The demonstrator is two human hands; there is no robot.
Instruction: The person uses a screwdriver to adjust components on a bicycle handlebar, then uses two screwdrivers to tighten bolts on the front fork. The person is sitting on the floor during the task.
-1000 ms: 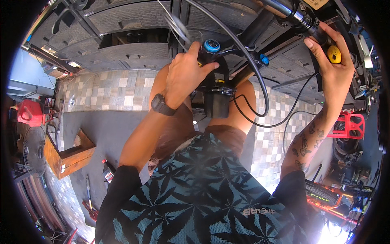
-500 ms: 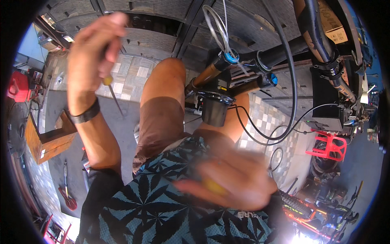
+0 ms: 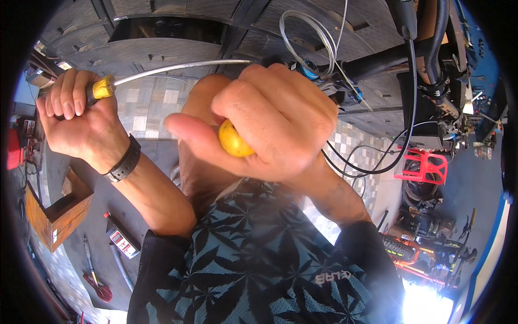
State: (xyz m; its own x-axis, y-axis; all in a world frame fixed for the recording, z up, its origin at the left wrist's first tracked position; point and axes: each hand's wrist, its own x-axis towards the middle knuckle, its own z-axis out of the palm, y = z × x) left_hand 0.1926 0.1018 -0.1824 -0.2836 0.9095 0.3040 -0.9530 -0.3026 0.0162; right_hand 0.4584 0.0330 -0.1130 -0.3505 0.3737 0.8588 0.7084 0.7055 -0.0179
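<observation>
My left hand (image 3: 78, 119), raised on the left with a dark band on its wrist, is closed around a screwdriver. The screwdriver (image 3: 105, 86) has a yellow and black handle, and its long shaft points right, to just above my right hand's knuckles. In the middle, my right hand (image 3: 275, 119) makes a fist around a yellow-ended tool (image 3: 235, 139). Only the rounded yellow end shows between thumb and forefinger; the rest is hidden. Behind that fist are bicycle parts with a blue cap (image 3: 307, 71) and a coil of thin silver cable (image 3: 310, 35).
Black bicycle tubing (image 3: 372, 63) and a hanging black cable (image 3: 413, 102) fill the upper right. A wooden box (image 3: 62, 213), a black bottle (image 3: 121, 240) and a red-ended tool (image 3: 97, 289) lie at lower left. Dark drawers (image 3: 178, 11) line the far side; a red stool (image 3: 423, 166) stands right.
Both hands have risen away from my body. My left hand has moved left and its screwdriver swung from pointing down to pointing right. My right fist now covers much of the bicycle parts.
</observation>
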